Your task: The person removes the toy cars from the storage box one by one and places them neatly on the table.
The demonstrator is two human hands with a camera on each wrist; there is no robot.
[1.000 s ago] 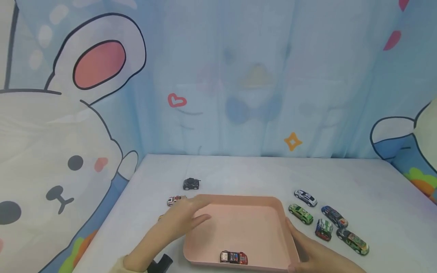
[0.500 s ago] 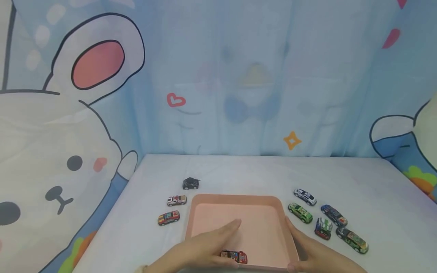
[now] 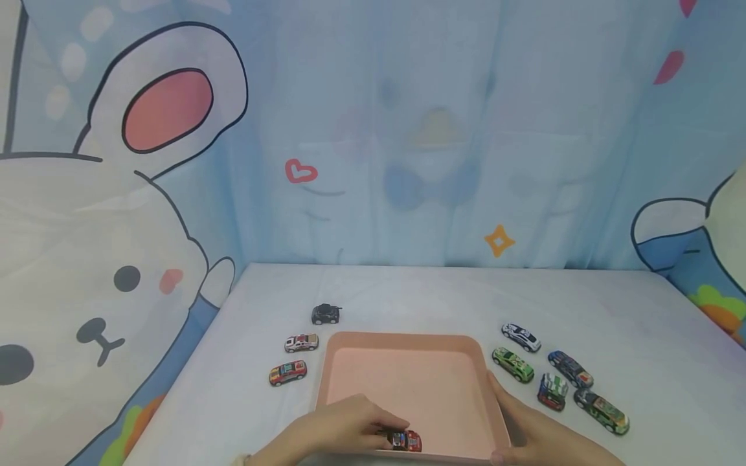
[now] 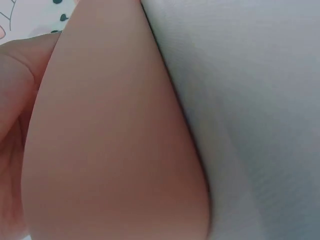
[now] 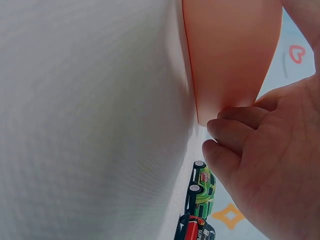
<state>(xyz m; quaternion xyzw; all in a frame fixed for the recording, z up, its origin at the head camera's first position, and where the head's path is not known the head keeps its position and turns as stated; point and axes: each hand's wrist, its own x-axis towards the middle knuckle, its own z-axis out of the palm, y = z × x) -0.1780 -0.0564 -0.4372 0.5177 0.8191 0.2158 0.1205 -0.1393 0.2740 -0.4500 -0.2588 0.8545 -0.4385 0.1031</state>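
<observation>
A shallow pink tray (image 3: 408,382) sits at the near middle of the white table. Inside it, by the near wall, lies a red and black toy car (image 3: 414,441). My left hand (image 3: 344,424) reaches over the near left corner and pinches the rear of that car between thumb and fingers. In the left wrist view the tray's outer wall (image 4: 110,130) covers most of this hand. My right hand (image 3: 536,430) grips the tray's right side near the front corner. Bent fingers (image 5: 232,132) press against the outer wall in the right wrist view.
Left of the tray stand a black toy vehicle (image 3: 325,314), a white toy car (image 3: 301,343) and a red-yellow toy car (image 3: 288,373). Several more cars, including a green toy car (image 3: 513,364), cluster on the right. A printed curtain (image 3: 373,129) hangs behind the table.
My left hand has come from the tray's far left corner down to its near side and has taken hold of the red and black toy car. My right hand stays at the tray.
</observation>
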